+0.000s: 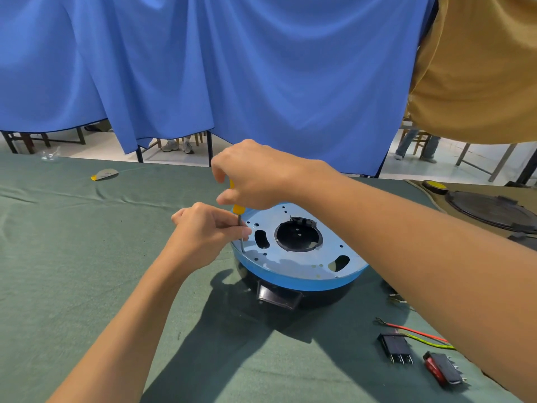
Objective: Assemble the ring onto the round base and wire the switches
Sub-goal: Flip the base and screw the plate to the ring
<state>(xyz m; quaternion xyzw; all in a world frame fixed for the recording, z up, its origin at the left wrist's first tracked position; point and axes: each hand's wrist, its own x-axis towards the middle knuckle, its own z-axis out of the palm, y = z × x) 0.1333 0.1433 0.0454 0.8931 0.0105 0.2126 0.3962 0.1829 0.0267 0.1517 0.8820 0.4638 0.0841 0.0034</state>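
A round base (302, 267) with a light blue plate on a black body stands on the green cloth. A black ring (299, 237) sits in the plate's centre hole. My right hand (255, 175) grips the yellow handle of a screwdriver (239, 210) held upright. The tip rests at the plate's left rim. My left hand (203, 231) pinches the metal shaft just above the tip. Two rocker switches lie at the lower right, one black (395, 348), one red and black (443, 367). Red and yellow-green wires (415, 334) lie beside them.
A green cloth (87, 257) covers the table. A small yellow and grey piece (104, 174) lies at the far left. A dark round lid (491, 210) and a yellow-topped disc (435, 186) sit at the right. A blue curtain (232, 68) hangs behind the table.
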